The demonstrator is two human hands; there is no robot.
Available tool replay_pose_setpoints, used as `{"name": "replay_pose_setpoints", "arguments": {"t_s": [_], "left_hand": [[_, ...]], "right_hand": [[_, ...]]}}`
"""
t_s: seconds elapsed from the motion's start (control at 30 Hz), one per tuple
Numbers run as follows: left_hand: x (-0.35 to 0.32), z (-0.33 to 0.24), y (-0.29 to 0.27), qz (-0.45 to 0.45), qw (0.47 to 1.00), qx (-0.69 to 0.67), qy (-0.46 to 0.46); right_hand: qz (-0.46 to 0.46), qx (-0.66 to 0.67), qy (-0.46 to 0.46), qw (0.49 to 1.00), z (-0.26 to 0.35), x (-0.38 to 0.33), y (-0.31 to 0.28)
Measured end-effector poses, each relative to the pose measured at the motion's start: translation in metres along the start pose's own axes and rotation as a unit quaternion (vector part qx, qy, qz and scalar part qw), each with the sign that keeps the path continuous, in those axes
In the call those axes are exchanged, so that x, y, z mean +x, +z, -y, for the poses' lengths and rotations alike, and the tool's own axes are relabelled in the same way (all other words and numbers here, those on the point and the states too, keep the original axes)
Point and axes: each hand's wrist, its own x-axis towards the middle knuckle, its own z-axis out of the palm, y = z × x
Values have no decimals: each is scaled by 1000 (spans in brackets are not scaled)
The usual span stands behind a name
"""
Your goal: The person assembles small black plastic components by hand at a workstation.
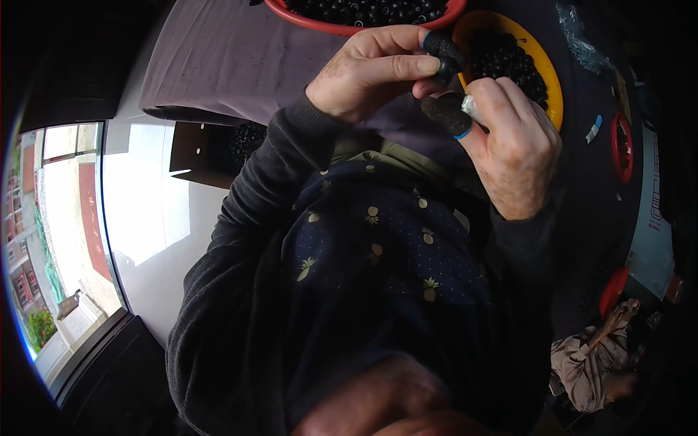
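Observation:
My left hand (374, 71) is raised above my lap, its thumb and index finger pinched on a small black round part (445, 73). A black finger cot with a blue rim (442, 48) covers that index fingertip. Close beside it, my right hand (518, 138) is closed on a small tool with a white handle (472, 109); the tool's working end is hidden. A similar black cot (445, 115) covers my right thumb. Behind my hands stand a yellow bowl (554, 94) and a red basin (327, 27), both holding many small black round parts.
A dark cloth (218, 65) covers the table. On the right lie a blue-and-white small tool (594, 129), a red dish (622, 149) and crumpled clear plastic (578, 36). An open cardboard box (196, 149) with black parts stands low at left. Another person (592, 363) is at lower right.

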Motion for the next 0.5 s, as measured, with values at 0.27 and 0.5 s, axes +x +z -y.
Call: {"name": "replay_pose_setpoints", "arguments": {"t_s": [0.27, 0.5], "left_hand": [[2, 7, 4, -30, 998, -16, 43], [3, 11, 2, -12, 997, 11, 80]], "right_hand": [[-65, 75, 121, 988, -1, -1, 15], [-51, 57, 147, 986, 13, 7, 9]]}}
